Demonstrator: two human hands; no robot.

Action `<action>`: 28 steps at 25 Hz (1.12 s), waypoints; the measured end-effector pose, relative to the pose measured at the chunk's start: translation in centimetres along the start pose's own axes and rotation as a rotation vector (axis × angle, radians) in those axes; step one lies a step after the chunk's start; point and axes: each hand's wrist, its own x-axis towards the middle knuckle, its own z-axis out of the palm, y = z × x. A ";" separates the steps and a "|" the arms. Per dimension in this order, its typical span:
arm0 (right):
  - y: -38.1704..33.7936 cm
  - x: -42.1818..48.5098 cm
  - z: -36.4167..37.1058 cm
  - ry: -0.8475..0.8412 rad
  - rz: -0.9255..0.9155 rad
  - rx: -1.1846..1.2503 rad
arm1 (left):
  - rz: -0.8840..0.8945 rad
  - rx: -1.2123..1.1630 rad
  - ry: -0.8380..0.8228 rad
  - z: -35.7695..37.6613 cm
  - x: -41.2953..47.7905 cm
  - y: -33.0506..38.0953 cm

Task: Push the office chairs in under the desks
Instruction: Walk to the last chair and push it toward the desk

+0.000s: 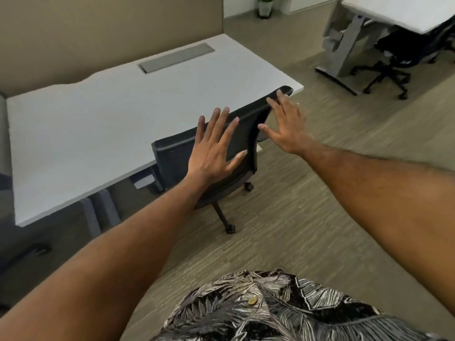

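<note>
A black office chair [177, 158] stands at the front right edge of a white desk [98, 124], its backrest facing me and its seat hidden under the desktop. My left hand [211, 148] is open, fingers spread, flat against the back of the backrest. My right hand [285, 124] is open too, with its fingertips at the backrest's top right corner. Neither hand grips anything. Two of the chair's castor legs [230, 227] show below on the floor.
A beige partition [110, 28] runs behind the desk, which has a grey cable flap [176, 57]. At the far right a second white desk [403, 16] has another black chair [394, 60] under it. Carpet floor lies between. A potted plant [265, 6] stands at the back.
</note>
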 end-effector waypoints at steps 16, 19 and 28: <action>3.2 16.4 -0.5 -0.330 -0.494 -0.132 | -0.514 -0.135 -0.487 -2.0 7.4 -6.7; 3.1 17.3 -0.2 -0.340 -0.507 -0.112 | -0.534 -0.131 -0.470 -1.6 8.0 -7.3; 0.9 19.4 2.5 -0.200 -0.510 -0.123 | -0.545 -0.065 -0.370 -1.0 7.7 -10.3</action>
